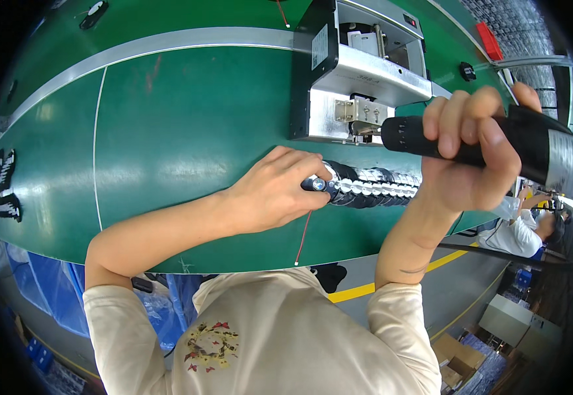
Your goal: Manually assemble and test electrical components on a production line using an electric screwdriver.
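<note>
My right hand grips a black electric screwdriver, held level with its tip pointing left. That tip is at the front outlet of a silver and black screw feeder; whether a screw is on it is too small to tell. On the green bench, the fingers of my left hand are closed around a small black part with a shiny round spot. A thin red wire with a white connector runs from under that hand toward the bench edge. Right beside it lies a row of black and white parts, partly behind my right wrist.
Striped black and white gloves lie at the far left. A metal rail crosses the bench behind. Beyond it are a black device and a small black part. A co-worker sits at right; a black cable hangs nearby.
</note>
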Demonstrator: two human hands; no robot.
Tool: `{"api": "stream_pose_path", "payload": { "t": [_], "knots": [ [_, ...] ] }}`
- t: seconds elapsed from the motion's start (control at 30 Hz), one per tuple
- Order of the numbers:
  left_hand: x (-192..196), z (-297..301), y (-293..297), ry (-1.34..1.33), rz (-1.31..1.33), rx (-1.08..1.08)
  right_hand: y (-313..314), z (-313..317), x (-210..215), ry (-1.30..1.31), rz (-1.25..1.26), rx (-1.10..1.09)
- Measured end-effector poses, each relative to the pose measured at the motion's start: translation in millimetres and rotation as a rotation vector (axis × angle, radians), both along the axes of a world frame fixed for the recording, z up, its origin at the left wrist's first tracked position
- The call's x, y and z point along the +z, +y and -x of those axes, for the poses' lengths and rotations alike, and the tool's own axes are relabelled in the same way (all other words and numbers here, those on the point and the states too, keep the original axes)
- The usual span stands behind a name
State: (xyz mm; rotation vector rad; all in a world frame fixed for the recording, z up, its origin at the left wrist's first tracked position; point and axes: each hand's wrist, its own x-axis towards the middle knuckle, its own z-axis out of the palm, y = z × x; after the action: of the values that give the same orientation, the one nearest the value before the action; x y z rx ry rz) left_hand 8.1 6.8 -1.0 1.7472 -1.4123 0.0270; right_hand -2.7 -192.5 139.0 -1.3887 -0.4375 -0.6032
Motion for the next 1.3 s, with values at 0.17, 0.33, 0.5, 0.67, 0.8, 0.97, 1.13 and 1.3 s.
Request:
{"api": "stream_pose_path", "payload": {
  "t": [0.17,0.33,0.5,0.67,0.8,0.97,1.13,1.3],
  "knots": [
    [1,-2,1,0.001,-0.021,-0.008,6,-12,-5,0.073,0.080,-0.061],
    [-3,-1,3,-0.022,0.013,0.009,4,12,-8,0.090,0.050,0.139],
    [-6,-1,3,-0.042,0.017,0.017,21,56,-20,0.141,-0.041,0.079],
    [-4,-2,4,-0.033,0.022,0.022,29,56,-31,0.165,0.015,0.030],
    [-5,-2,3,-0.037,0.019,0.018,38,59,-36,0.142,0.026,-0.027],
    [-3,-2,6,0.000,-0.010,-0.002,33,66,-37,0.148,0.130,0.078],
    [-1,-2,8,0.014,-0.039,-0.025,35,58,-42,0.082,0.181,0.088],
    [1,-3,8,0.031,-0.045,-0.034,34,57,-43,0.124,0.171,0.082]
  ]
}}
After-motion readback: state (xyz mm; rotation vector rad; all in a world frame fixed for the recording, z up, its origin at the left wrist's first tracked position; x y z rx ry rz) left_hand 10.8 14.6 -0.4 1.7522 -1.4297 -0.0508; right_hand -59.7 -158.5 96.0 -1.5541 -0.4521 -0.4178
